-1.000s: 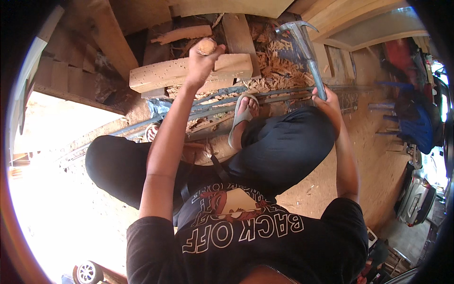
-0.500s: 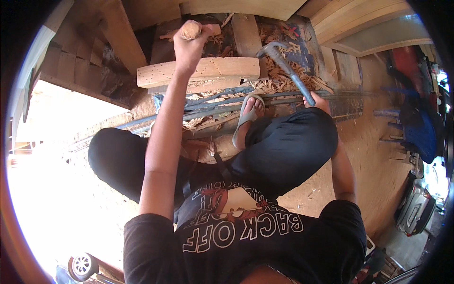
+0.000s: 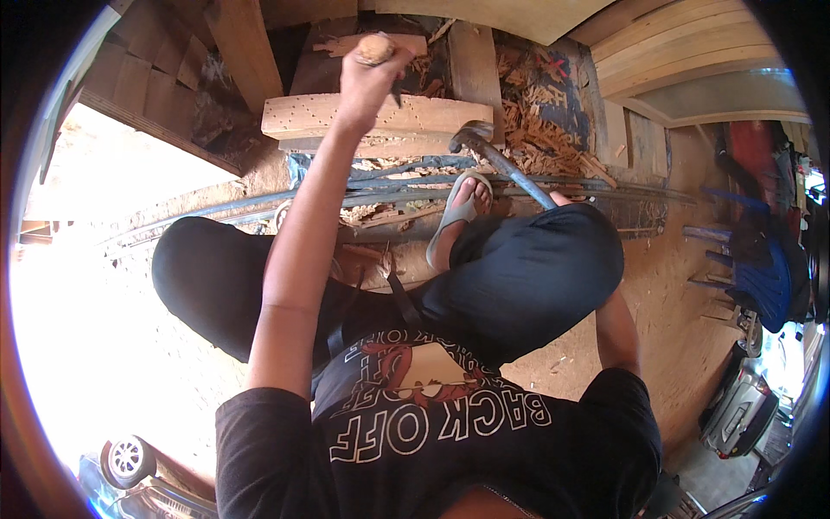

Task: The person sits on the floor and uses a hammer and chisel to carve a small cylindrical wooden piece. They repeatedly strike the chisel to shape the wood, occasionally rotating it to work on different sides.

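Note:
My left hand (image 3: 363, 86) is closed around a chisel (image 3: 374, 49). The rounded wooden end of its handle points up, and a short dark length of blade shows beside the fist. Under that hand lies a pale wooden beam (image 3: 432, 114) dotted with rows of small holes. My right hand (image 3: 560, 199), mostly hidden behind my knee, grips the lower end of a claw hammer (image 3: 512, 171). The hammer's metal head is over the beam's right end, apart from the chisel; whether it touches the wood I cannot tell.
Wood chips (image 3: 540, 130) are heaped right of the beam, around an upright-running plank (image 3: 475, 73). Dark pipes (image 3: 588, 186) run across in front of my sandalled foot (image 3: 462, 203). Stacked timber (image 3: 674, 43) stands far right; blue chairs (image 3: 761, 277) are at the right edge.
The hammer has swung left and down, its head now nearer the beam's right end. My left hand stays closed on the chisel above the beam. The whole view has shifted slightly.

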A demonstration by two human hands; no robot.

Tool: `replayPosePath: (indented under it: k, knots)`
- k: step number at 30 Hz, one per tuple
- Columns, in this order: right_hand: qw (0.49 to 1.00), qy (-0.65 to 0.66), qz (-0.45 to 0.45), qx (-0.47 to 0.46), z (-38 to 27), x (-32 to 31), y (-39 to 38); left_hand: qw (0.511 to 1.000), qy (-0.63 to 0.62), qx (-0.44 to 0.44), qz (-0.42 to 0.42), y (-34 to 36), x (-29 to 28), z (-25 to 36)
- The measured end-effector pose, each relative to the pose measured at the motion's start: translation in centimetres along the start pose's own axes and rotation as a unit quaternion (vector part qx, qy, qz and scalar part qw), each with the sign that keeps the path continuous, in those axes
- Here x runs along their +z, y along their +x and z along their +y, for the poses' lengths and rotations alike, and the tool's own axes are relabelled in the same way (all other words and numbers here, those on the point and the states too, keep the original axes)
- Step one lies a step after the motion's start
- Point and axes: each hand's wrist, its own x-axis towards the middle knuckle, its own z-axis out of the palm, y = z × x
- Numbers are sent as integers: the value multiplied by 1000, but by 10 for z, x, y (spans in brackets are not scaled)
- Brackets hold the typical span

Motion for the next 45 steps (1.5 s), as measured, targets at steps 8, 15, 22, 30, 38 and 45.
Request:
replayPosePath:
  k: [8, 15, 22, 30, 38, 45]
  knots:
    - [991, 120, 40, 53, 21, 5, -26, 996, 3, -41, -76, -18, 38, -19]
    - [971, 205, 86, 87, 38, 14, -37, 995, 50, -38, -84, -16, 42, -33]
    - [957, 249, 112, 102, 45, 17, -35, 990, 72, 3, -125, -19, 39, -29]
    - [912, 377, 114, 117, 53, -4, -18, 979, 62, 38, -191, -23, 47, -34]
    - [981, -48, 190, -7, -30, -93, -9, 975, 110, 46, -187, -14, 63, -28]
    - [973, 5, 221, -72, -44, -88, 22, 977, 116, 35, -176, -10, 60, -30]
